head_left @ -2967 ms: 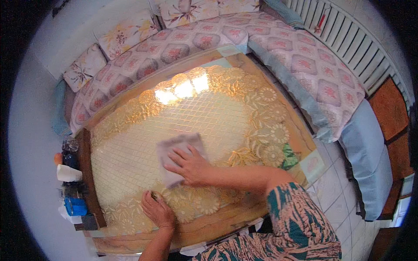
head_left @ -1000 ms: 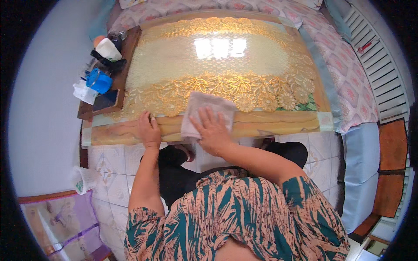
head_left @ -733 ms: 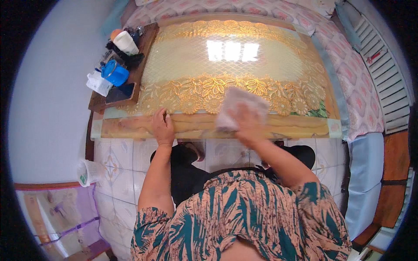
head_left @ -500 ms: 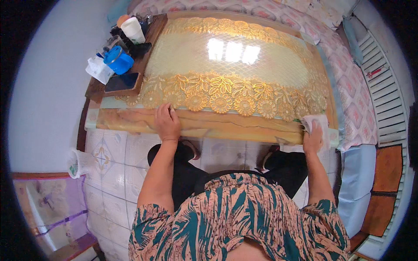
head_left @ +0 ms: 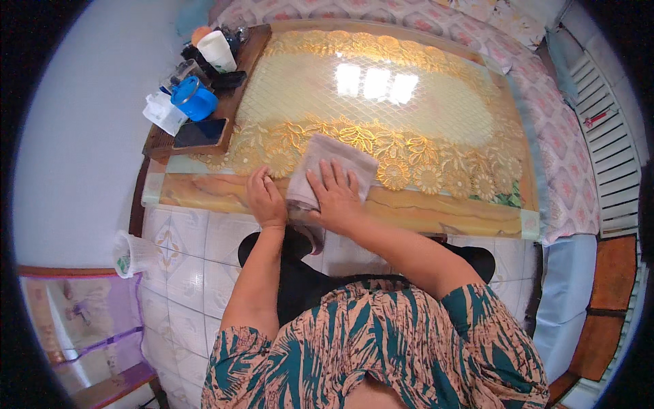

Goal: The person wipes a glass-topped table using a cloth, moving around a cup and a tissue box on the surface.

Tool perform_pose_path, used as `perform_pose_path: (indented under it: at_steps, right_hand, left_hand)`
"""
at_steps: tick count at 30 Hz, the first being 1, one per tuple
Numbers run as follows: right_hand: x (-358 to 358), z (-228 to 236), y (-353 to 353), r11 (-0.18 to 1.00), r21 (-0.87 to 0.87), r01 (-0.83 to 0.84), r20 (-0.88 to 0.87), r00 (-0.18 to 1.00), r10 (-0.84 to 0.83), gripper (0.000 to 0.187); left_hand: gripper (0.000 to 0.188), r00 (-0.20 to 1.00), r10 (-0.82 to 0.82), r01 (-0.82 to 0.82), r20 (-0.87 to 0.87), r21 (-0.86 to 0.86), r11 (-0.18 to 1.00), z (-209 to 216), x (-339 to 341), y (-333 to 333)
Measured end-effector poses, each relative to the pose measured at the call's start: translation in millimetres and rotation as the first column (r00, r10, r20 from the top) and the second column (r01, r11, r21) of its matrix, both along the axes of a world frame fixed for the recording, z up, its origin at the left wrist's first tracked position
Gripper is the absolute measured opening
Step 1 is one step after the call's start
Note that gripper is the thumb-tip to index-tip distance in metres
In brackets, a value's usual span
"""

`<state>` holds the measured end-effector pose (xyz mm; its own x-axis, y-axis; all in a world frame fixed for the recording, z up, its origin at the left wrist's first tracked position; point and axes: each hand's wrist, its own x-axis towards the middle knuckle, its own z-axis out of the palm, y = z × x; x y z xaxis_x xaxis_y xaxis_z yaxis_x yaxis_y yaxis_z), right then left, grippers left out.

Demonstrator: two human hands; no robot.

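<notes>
A folded pale pinkish-grey cloth lies on the near part of the table top, over its gold flower border. My right hand presses flat on it, fingers spread and the thumb near the cloth's lower edge. Just left of the cloth, my left hand rests on the near edge of the table. Its fingers are slightly bent, and nothing shows in them. A clear glossy cover seems to lie over the lace-patterned cloth on the table.
On a dark wooden tray at the left are a phone, a blue mug, white tissue and a white cup. A white bin stands on the tiled floor. A patterned sofa borders the right.
My right hand has carried the cloth from the table's right corner leftward to beside my left hand, its fingers now spread flat. My left hand stays at the table edge. The view has shifted slightly.
</notes>
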<state>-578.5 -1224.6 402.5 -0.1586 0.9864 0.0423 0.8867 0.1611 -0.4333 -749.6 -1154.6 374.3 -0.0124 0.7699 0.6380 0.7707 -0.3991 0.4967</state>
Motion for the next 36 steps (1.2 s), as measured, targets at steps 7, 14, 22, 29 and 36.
perform_pose_path:
  at_steps: [7,14,22,29,36]
  right_hand:
    - [109.3,-40.9,-7.3,0.911,0.305,0.278,-0.206,0.953,-0.222,0.075]
    - [217.9,-69.1,-84.6,0.819,0.272,0.505,0.047,0.843,-0.536,0.063]
    - [212.1,-75.0,-81.5,0.799,0.297,0.522,0.073,0.822,-0.565,0.061]
    - [212.8,-73.5,-82.3,0.795,0.282,0.536,0.044,0.821,-0.569,0.061]
    - [216.5,-74.0,-83.0,0.799,0.287,0.528,0.046,0.826,-0.562,0.061]
  left_hand:
    - [0.019,1.000,-0.011,0.011,0.006,-0.017,1.000,2.2,-7.2,-3.7]
    - [0.035,0.958,-0.101,0.038,-0.268,-0.231,0.972,8.5,0.0,-4.7]
    - [0.038,0.985,-0.166,0.043,-0.045,-0.870,0.492,84.7,4.3,17.7]
    - [0.065,0.856,-0.207,0.088,-0.473,-0.262,0.961,51.4,-2.5,43.9]
    - [0.084,0.748,-0.308,0.084,-0.588,-0.376,0.923,36.9,21.5,-26.7]
